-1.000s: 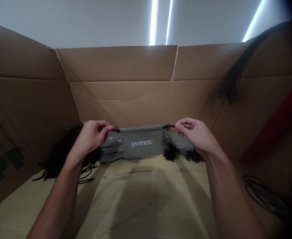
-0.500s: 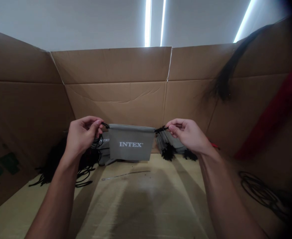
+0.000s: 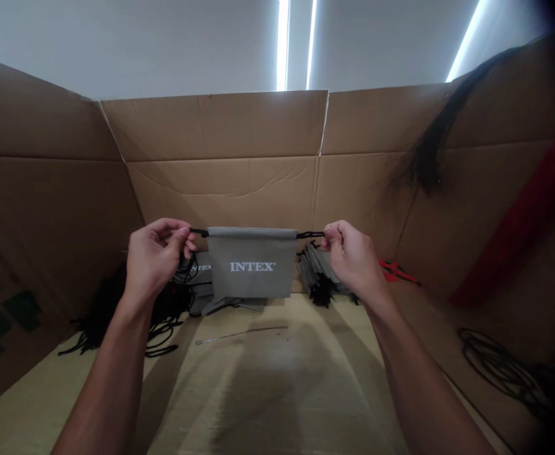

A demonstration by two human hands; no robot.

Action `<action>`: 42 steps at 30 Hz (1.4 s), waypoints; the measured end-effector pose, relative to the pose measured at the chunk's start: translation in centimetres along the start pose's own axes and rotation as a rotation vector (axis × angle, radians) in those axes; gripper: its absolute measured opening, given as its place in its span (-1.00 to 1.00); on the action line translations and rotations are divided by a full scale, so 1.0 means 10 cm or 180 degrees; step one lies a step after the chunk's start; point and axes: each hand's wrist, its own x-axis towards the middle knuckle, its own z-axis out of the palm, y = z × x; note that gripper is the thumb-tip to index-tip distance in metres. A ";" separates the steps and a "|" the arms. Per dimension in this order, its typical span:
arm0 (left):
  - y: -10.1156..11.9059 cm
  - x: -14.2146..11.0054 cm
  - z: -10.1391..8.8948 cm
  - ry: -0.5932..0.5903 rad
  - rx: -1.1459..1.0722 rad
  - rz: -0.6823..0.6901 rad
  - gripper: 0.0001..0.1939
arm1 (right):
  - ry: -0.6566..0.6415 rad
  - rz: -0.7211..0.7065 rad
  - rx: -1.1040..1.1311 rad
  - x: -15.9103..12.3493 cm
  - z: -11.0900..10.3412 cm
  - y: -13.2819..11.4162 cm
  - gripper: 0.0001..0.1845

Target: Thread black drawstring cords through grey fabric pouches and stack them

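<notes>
Grey INTEX pouch (image 3: 252, 270), long axis horizontal, hangs between left hand (image 3: 157, 254) and right hand (image 3: 354, 261), slightly nearer the left. Each grip clenches one end of the black drawstring (image 3: 310, 234). Stacked pouches (image 3: 318, 272) lie behind.

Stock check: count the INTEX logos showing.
2. One is on the grey drawstring bag held between the left hand and right hand; the other, partly hidden, is on a bag lying behind its left edge. More may hide in the stack on the right.

Left hand (image 3: 156, 258), right hand (image 3: 353, 262) hold grey INTEX drawstring pouch (image 3: 252, 262).
</notes>
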 end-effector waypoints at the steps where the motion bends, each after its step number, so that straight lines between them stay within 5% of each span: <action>1: -0.01 0.00 0.00 -0.0009 0.0023 -0.0013 -0.96 | 0.0087 -0.0025 -0.0063 0.00 0.00 -0.01 -0.71; 11: -0.04 -0.01 0.00 -0.0123 0.0195 -0.0077 -0.94 | 0.1287 -0.0418 -0.0780 0.00 -0.09 -0.03 -0.84; 17: -0.08 0.02 -0.05 0.0024 0.0331 -0.0086 -0.92 | 0.1996 -0.0289 -0.0990 0.01 -0.24 0.06 -0.83; 27: -0.14 0.06 -0.07 -0.0082 0.0748 -0.0157 -0.89 | 0.2298 -0.0038 -0.1010 0.03 -0.37 0.16 -0.84; 33: -0.21 0.02 -0.06 -0.0527 0.1288 -0.0371 -0.91 | 0.1672 -0.0433 -0.0915 0.00 -0.34 -0.09 -0.84; 38: -0.02 -0.29 0.28 -0.1159 0.1109 -0.0458 -0.93 | 0.0543 -0.0661 -0.0480 -0.17 -0.17 -0.58 -0.74; 40: 0.14 -0.51 0.49 -0.1637 0.0672 -0.0413 -0.62 | 0.0394 -0.0758 -0.0364 -0.24 -0.10 -0.71 -0.71; 42: 0.29 -0.74 0.68 -0.2495 -0.0515 -0.0500 -0.31 | 0.0397 -0.0842 -0.0314 -0.29 -0.06 -0.78 -0.71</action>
